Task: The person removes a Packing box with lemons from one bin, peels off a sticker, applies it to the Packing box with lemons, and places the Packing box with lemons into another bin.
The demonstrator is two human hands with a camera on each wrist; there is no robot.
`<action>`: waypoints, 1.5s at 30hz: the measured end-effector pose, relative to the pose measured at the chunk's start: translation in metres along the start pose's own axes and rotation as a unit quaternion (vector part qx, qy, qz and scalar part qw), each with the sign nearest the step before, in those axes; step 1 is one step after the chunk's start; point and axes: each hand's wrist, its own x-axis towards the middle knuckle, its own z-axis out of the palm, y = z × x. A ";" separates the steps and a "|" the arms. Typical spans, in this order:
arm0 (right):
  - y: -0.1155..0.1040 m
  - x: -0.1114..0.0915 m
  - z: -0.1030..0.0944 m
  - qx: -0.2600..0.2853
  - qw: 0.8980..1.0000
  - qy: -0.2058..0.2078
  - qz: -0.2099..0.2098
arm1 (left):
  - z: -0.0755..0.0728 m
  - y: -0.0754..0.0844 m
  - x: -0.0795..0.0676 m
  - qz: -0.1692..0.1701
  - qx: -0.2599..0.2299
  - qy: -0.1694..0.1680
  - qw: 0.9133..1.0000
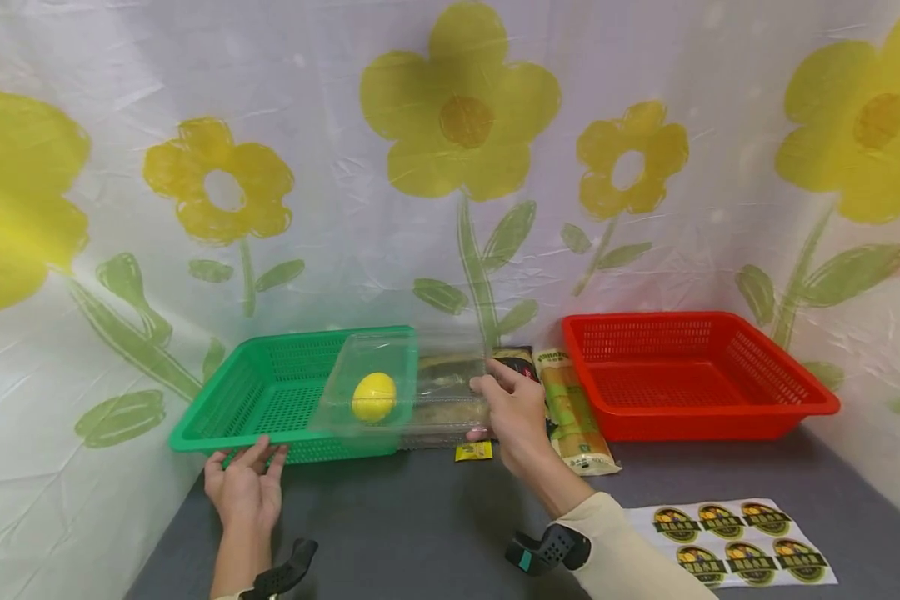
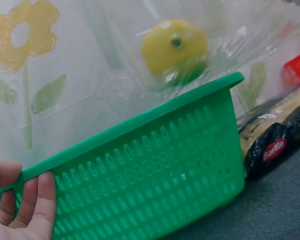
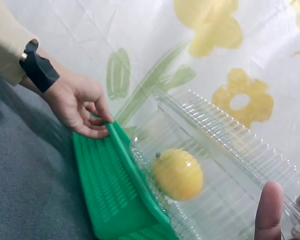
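A clear plastic clamshell box point(image 1: 442, 400) lies tilted over the right rim of a green basket point(image 1: 270, 392) with a yellow lemon point(image 1: 373, 397) inside it. My right hand point(image 1: 487, 408) grips the box's right end, thumb on top and fingers beneath; one fingertip point(image 3: 269, 210) shows against the plastic. My left hand point(image 1: 251, 457) pinches the green basket's front rim, thumb above and fingers point(image 2: 35, 200) on the outer wall point(image 2: 155, 170). The right wrist view shows the left hand point(image 3: 85, 105) at the basket point(image 3: 105, 185) and the lemon point(image 3: 177, 172) through the plastic.
A red basket point(image 1: 690, 375) stands at the back right. Between the baskets lie a black pasta packet point(image 1: 517, 360), a green-labelled packet point(image 1: 573, 412) and a small yellow sachet point(image 1: 473, 451). A sticker sheet point(image 1: 735, 542) lies front right on the grey table. Flowered sheeting surrounds the table.
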 end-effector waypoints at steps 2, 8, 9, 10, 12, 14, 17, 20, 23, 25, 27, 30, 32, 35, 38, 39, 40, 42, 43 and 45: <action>-0.001 -0.004 -0.004 0.004 1.000 0.007 0.003 | 0.000 -0.001 0.000 0.001 0.003 0.002 1.000; -0.002 -0.013 -0.014 -0.001 1.000 0.017 0.006 | -0.002 -0.003 0.000 -0.005 0.001 0.008 1.000; -0.002 -0.015 -0.015 -0.004 1.000 0.017 0.004 | -0.002 -0.003 0.000 -0.007 -0.001 0.010 1.000; -0.002 -0.016 -0.017 -0.007 1.000 0.016 0.002 | -0.002 -0.003 0.000 -0.007 -0.002 0.010 1.000; -0.002 -0.019 -0.020 -0.008 1.000 0.016 0.000 | -0.003 -0.003 0.001 -0.006 -0.005 0.010 1.000; -0.002 -0.023 -0.024 -0.012 1.000 0.021 -0.004 | -0.003 -0.003 0.001 -0.004 -0.006 0.007 1.000; -0.001 -0.030 -0.032 -0.011 1.000 0.029 -0.006 | -0.002 -0.004 0.001 -0.003 -0.006 0.001 1.000; -0.001 -0.035 -0.040 -0.011 0.999 0.037 -0.006 | 0.000 -0.005 0.001 -0.003 -0.003 -0.003 1.000; -0.002 -0.039 -0.047 -0.014 0.999 0.045 -0.006 | 0.001 -0.006 0.000 -0.001 -0.002 -0.008 1.000; -0.003 -0.042 -0.052 -0.017 0.999 0.049 -0.006 | 0.002 -0.006 0.000 -0.001 -0.004 -0.011 1.000; -0.003 -0.045 -0.057 -0.019 0.998 0.054 -0.004 | 0.003 -0.006 -0.001 -0.001 -0.003 -0.015 1.000; -0.004 -0.050 -0.065 -0.022 0.998 0.060 -0.003 | 0.004 -0.006 -0.001 -0.007 -0.003 -0.018 1.000; -0.003 -0.053 -0.069 -0.023 0.998 0.060 -0.001 | 0.004 -0.004 0.000 -0.012 -0.006 -0.015 1.000; 0.001 -0.057 -0.074 -0.021 0.998 0.058 0.005 | 0.002 0.000 0.000 -0.016 -0.015 -0.004 1.000; 0.007 -0.060 -0.078 -0.021 0.998 0.058 0.013 | -0.001 0.004 0.000 -0.017 -0.022 0.005 1.000; 0.009 -0.061 -0.080 -0.021 0.998 0.061 0.015 | -0.001 0.004 0.000 -0.018 -0.023 0.005 1.000; 0.011 -0.061 -0.081 -0.022 0.998 0.063 0.017 | -0.002 0.004 -0.001 -0.019 -0.024 0.004 1.000; 0.015 -0.063 -0.086 -0.023 0.997 0.066 0.019 | -0.001 0.003 -0.001 -0.021 -0.025 0.003 0.999; 0.016 -0.064 -0.088 -0.024 0.997 0.067 0.020 | 0.000 0.003 -0.001 -0.022 -0.025 0.002 0.999; 0.020 -0.065 -0.092 -0.025 0.997 0.067 0.024 | 0.001 0.001 -0.001 -0.023 -0.024 0.000 0.999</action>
